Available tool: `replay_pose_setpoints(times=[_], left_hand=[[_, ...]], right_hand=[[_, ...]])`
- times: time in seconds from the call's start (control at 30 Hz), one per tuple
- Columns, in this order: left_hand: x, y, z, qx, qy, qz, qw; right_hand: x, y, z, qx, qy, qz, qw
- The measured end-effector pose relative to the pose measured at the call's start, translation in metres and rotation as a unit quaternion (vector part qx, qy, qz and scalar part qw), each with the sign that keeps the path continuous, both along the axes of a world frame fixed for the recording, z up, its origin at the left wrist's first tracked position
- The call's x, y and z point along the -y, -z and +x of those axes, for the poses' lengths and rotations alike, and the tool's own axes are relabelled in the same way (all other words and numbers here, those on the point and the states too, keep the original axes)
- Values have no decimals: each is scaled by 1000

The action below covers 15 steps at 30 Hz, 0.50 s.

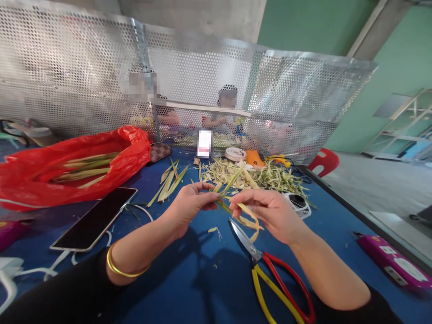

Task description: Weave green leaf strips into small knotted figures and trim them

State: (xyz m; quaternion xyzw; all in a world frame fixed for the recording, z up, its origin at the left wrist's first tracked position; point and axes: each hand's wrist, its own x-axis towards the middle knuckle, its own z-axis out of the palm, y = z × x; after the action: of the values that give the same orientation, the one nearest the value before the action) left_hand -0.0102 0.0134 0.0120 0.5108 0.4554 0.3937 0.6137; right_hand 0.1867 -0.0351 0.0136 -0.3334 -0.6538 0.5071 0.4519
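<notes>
My left hand [197, 202] pinches a small bundle of green and straw-coloured leaf strips [232, 180] between thumb and fingers. Close beside it, my right hand [266, 209] is closed with a pale curled leaf strip [252, 215] in its fingers, its end hanging down. The strips cross between both hands, above the blue table. Just below my right hand lies a pair of scissors [254, 256] with one red and one yellow handle, blades pointing away from me. A small leaf scrap [212, 229] rests on the table under my hands.
A red plastic bag [135, 141] holding long leaves stands at left, near a large phone [97, 220] with white cables. Loose leaves [170, 180] and a heap of shredded strips [280, 173] lie ahead. Behind is a perforated metal screen [199, 76], with people beyond. A purple box [393, 261] sits right.
</notes>
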Motion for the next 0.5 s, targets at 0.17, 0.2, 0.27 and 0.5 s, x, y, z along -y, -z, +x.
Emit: replay_pose_setpoints(times=[0.17,0.2,0.27,0.5], left_hand=[[0,5,1,-4,31,-12,999],[1,6,2,-5,39,-11,999],[1,8,2,-13,46,-11,999],[2,7,4,-7,30,-22,999]], right_hand=[[1,5,-7,37,188,184,964],[1,5,-7,24,209,200,957],[0,7,-8,-7,219,201,955],[1,8,-16,81,262,97,957]])
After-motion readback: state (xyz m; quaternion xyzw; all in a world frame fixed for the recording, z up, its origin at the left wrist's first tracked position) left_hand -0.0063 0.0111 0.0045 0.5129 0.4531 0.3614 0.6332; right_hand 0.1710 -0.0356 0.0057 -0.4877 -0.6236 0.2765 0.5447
